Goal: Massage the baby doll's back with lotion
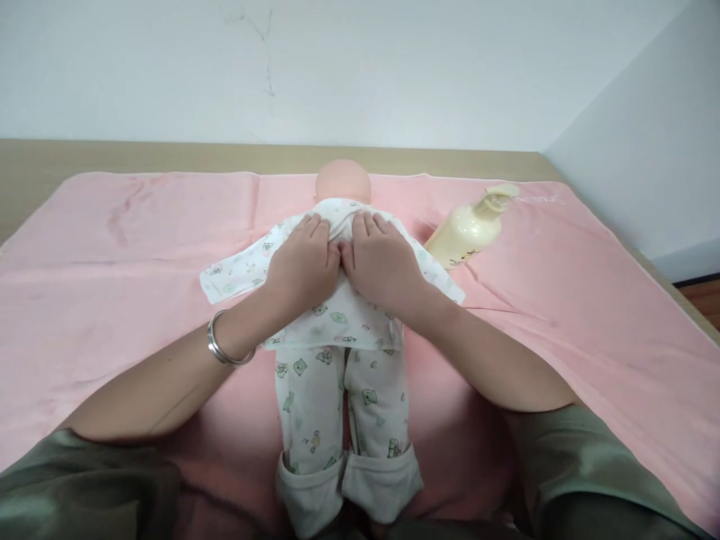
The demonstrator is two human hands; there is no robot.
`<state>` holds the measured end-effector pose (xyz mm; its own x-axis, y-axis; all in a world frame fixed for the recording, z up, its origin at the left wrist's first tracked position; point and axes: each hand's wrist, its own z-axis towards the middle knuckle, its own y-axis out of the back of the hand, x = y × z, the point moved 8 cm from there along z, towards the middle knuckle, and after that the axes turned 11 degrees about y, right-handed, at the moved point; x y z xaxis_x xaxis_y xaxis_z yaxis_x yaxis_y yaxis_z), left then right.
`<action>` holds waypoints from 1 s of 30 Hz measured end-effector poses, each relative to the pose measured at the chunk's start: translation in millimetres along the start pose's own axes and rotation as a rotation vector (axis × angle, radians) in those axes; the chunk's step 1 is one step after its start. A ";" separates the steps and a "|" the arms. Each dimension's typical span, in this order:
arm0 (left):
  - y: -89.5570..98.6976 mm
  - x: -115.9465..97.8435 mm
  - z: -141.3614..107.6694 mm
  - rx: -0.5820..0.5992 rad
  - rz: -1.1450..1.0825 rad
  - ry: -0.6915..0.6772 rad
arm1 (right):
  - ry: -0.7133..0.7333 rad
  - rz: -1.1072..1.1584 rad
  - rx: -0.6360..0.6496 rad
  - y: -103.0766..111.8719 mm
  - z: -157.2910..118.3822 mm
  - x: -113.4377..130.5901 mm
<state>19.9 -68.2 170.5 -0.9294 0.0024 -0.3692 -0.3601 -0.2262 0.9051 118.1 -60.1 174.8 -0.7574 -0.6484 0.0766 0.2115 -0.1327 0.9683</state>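
A baby doll [343, 180] lies face down, its bald head toward the wall. It wears a white printed top [337, 322] and matching trousers [315, 405] with turned-up cuffs. My left hand [307, 262] rests flat on the left side of the doll's upper back, fingers stretched toward its head. On the right side of the back, my right hand [382, 259] lies flat in the same way. Both thumbs meet near the middle of the back. Neither hand grips anything; the cloth is under the palms. A silver bangle [217, 341] circles my left wrist.
Right of the doll, a pale yellow pump bottle [466, 229] leans, its lower part partly behind the doll's sleeve. A pink mat [140, 300] with creases lies under everything on a wooden surface [169, 156]. White walls [394, 75] stand behind and to the right.
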 end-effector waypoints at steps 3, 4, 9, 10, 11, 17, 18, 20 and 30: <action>-7.9 12.4 11.9 0.006 -0.095 0.028 | 0.028 -0.041 -0.019 0.9 -11.8 18.8; -9.3 15.6 13.9 -0.005 -0.124 0.038 | 0.046 -0.049 -0.036 1.6 -14.6 23.9; -10.5 19.2 11.5 -0.034 -0.188 0.073 | 0.052 0.065 -0.111 5.2 -9.9 17.5; -10.0 18.3 10.3 -0.033 -0.186 0.078 | 0.031 0.114 -0.115 5.0 -6.0 10.4; -9.5 17.5 9.2 -0.032 -0.183 0.084 | 0.006 0.160 -0.115 4.2 -1.9 2.5; -9.4 17.9 9.4 -0.023 -0.175 0.122 | -0.055 0.254 -0.140 -5.4 10.7 -22.9; -9.5 18.3 9.7 -0.024 -0.175 0.122 | -0.048 0.254 -0.146 -6.8 10.6 -22.5; -9.1 17.9 9.0 -0.027 -0.169 0.115 | -0.041 0.256 -0.153 -8.7 9.6 -20.9; -4.7 -5.9 -14.4 0.013 -0.094 -0.009 | 0.094 0.095 0.051 -7.2 15.5 -15.7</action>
<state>28.3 -81.2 165.3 -0.8921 0.0319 -0.4507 -0.4467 -0.2118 0.8692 118.9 -37.4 170.3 -0.6738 -0.7238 0.1487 0.2461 -0.0301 0.9688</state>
